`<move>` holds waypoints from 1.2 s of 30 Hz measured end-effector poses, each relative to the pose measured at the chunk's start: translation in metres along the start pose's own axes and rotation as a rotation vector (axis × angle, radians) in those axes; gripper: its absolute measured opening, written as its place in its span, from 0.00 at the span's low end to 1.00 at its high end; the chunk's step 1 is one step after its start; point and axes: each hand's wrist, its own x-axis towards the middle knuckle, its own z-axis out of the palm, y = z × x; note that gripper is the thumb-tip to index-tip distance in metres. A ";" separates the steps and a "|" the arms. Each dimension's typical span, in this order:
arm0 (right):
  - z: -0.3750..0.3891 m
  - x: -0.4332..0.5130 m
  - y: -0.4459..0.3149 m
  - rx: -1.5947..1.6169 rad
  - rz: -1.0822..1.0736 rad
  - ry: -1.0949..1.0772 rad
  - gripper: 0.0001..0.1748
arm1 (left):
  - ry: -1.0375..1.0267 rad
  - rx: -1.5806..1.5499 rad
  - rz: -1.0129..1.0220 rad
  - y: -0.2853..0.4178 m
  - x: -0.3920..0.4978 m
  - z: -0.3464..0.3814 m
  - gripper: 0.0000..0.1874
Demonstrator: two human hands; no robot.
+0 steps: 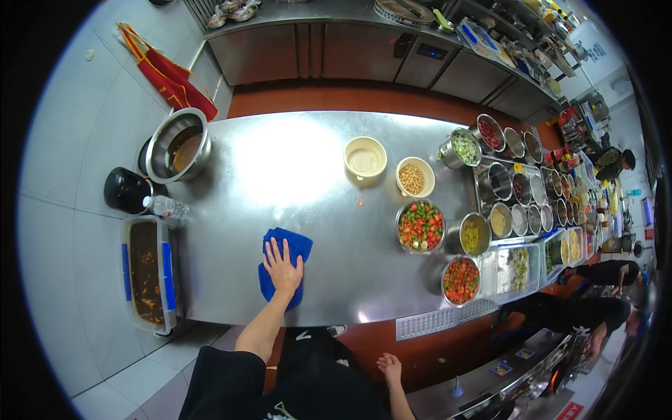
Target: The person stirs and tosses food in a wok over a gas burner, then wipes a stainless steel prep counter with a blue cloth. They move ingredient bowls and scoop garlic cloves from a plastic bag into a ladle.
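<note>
Flat on a folded blue cloth (299, 242), my left hand (282, 268) presses it with spread fingers against the stainless steel table (346, 283). My right hand (389, 368) hangs in front of the table's near edge, fingers loosely bent, with nothing visible in it. Right of the cloth, a steel pot of chopped red and green peppers (420, 226) stands on the table. Behind it are a pale plastic bowl of light beans or nuts (411, 178) and another pale plastic bowl (364, 157) with a little liquid in it.
At the left stand a large steel pot (181, 147), a dark jar (126, 190), a plastic bottle (167, 207) and a lidded tub of dark liquid (147, 273). Steel containers of ingredients (501, 220) crowd the right end. A co-worker (577, 320) stands by a lit stove at the right.
</note>
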 end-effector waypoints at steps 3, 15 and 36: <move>0.073 0.024 -0.093 -0.081 -0.278 -0.078 0.16 | 0.136 0.005 -0.111 0.028 0.059 0.019 0.35; 0.300 0.197 -0.459 -0.589 -0.680 -0.085 0.21 | 0.217 0.058 -0.188 0.052 0.162 0.052 0.31; -0.064 0.005 -0.092 1.517 0.133 -0.277 0.17 | 0.240 0.177 -0.013 0.058 0.088 0.076 0.30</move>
